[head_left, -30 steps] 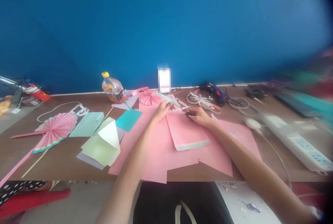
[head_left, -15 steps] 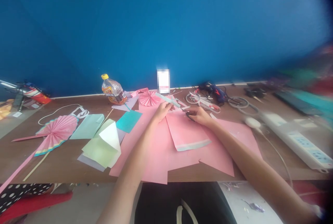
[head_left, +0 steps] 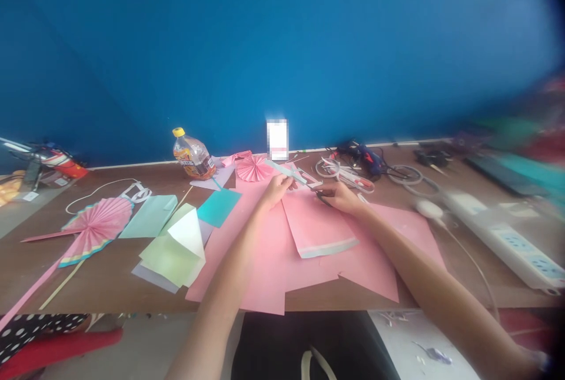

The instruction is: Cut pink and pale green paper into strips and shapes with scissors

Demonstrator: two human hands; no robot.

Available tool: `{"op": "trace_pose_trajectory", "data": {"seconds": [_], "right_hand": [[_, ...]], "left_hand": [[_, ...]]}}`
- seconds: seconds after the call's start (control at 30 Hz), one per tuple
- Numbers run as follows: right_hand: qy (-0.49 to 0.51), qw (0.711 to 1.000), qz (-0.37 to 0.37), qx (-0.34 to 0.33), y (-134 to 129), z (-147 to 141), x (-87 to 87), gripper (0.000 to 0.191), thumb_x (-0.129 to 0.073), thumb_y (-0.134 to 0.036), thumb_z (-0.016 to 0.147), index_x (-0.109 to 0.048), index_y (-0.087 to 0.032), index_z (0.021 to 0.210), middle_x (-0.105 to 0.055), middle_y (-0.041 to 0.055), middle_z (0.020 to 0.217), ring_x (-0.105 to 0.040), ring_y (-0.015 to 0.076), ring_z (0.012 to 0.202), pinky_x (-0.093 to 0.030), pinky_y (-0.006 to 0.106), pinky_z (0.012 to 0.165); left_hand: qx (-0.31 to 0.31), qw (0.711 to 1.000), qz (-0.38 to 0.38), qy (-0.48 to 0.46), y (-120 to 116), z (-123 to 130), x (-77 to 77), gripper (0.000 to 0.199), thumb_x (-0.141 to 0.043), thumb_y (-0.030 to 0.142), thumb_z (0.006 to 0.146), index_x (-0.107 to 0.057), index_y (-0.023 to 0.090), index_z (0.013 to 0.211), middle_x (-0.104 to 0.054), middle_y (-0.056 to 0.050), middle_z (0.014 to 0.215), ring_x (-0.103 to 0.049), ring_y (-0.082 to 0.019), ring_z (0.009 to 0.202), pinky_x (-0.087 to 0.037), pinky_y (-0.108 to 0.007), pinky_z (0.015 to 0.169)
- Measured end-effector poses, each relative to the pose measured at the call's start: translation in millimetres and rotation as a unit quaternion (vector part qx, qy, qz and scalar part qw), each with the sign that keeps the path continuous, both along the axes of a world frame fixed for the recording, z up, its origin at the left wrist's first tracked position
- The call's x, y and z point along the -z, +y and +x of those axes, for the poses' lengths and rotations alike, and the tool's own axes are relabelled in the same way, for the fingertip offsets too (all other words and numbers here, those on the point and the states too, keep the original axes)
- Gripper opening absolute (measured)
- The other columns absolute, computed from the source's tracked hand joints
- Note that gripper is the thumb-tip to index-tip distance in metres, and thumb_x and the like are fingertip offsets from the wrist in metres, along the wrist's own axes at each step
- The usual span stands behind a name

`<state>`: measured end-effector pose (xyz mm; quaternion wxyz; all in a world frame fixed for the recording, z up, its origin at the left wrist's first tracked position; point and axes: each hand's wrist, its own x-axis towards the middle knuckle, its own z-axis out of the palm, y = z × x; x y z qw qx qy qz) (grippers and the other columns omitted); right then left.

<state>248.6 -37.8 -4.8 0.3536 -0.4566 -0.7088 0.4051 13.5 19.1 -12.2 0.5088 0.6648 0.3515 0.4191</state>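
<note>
My left hand [head_left: 277, 189] is closed on a narrow pale blue paper strip [head_left: 279, 167], which slants across its fingertips. To its right, my right hand [head_left: 342, 197] grips dark-handled scissors [head_left: 325, 199], their tips pointing left toward the strip; the blades are too small to make out clearly. Below both hands lies a pink sheet [head_left: 318, 221] with a pale blue band along its near edge. Larger pink paper [head_left: 265, 274] spreads beneath it. Just beyond my left hand rests a pleated pink paper fan [head_left: 253, 168].
On the left are a pink fan with coloured edging [head_left: 99, 224], folded green paper [head_left: 170, 253] and a teal sheet [head_left: 219, 206]. A yellow-capped bottle [head_left: 193, 158] stands near the blue wall. Tangled cables [head_left: 364, 156] and a power strip [head_left: 521, 247] lie on the right.
The whole view has shifted very slightly. Both hands keep almost the same place and hold, with the strip and scissors close together.
</note>
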Motion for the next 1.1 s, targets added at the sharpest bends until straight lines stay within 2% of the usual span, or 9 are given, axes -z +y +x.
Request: {"op": "trace_pose_trajectory", "data": {"seconds": [0.23,0.43,0.73,0.93,1.1], "right_hand": [[-0.019,1.0,0.015,0.005,-1.9,-0.1,-4.0,0.043,-0.064,-0.037,0.074,-0.073,-0.012,0.108,-0.067,0.005,0.068,-0.057,0.0159,0.057,-0.045,0.026,0.05],[-0.053,0.998,0.016,0.008,-2.6,0.3,-6.5,0.041,-0.061,-0.036,0.076,-0.073,-0.011,0.107,-0.066,0.003,0.065,-0.053,0.0136,0.053,-0.042,0.024,0.049],[-0.042,0.999,0.022,0.005,-3.0,0.5,-12.6,0.042,-0.064,-0.037,0.074,-0.073,-0.011,0.106,-0.073,0.0093,0.09,-0.063,0.0188,0.069,-0.05,0.028,0.06],[-0.037,0.999,0.002,0.006,-3.9,1.5,-12.3,0.047,-0.065,-0.039,0.074,-0.072,-0.01,0.111,-0.073,0.0086,0.082,-0.062,0.0176,0.065,-0.049,0.027,0.057],[-0.036,0.999,0.005,0.002,-4.8,1.9,-13.4,0.045,-0.064,-0.037,0.075,-0.072,-0.01,0.111,-0.073,0.0085,0.084,-0.062,0.0176,0.067,-0.049,0.027,0.058]], "left_hand": [[-0.001,1.0,0.014,0.011,3.5,-0.3,3.6,0.034,-0.052,0.043,0.088,-0.064,0.012,0.081,-0.066,-0.008,0.079,-0.058,-0.015,0.073,-0.044,-0.027,0.071],[-0.004,1.0,0.012,0.006,3.4,-1.1,4.4,0.034,-0.052,0.044,0.088,-0.062,0.012,0.082,-0.067,-0.008,0.08,-0.058,-0.015,0.073,-0.044,-0.028,0.071],[-0.003,1.0,0.009,0.015,5.0,-0.9,6.4,0.034,-0.053,0.044,0.088,-0.063,0.012,0.084,-0.067,-0.009,0.082,-0.058,-0.015,0.076,-0.045,-0.029,0.074],[-0.003,1.0,0.017,0.025,1.8,-1.3,2.6,0.034,-0.053,0.044,0.088,-0.063,0.012,0.082,-0.067,-0.009,0.082,-0.058,-0.015,0.075,-0.045,-0.028,0.074],[-0.019,1.0,0.009,0.01,0.2,-1.4,-0.3,0.034,-0.054,0.045,0.086,-0.063,0.013,0.083,-0.066,-0.008,0.082,-0.059,-0.015,0.077,-0.045,-0.029,0.076]]}}
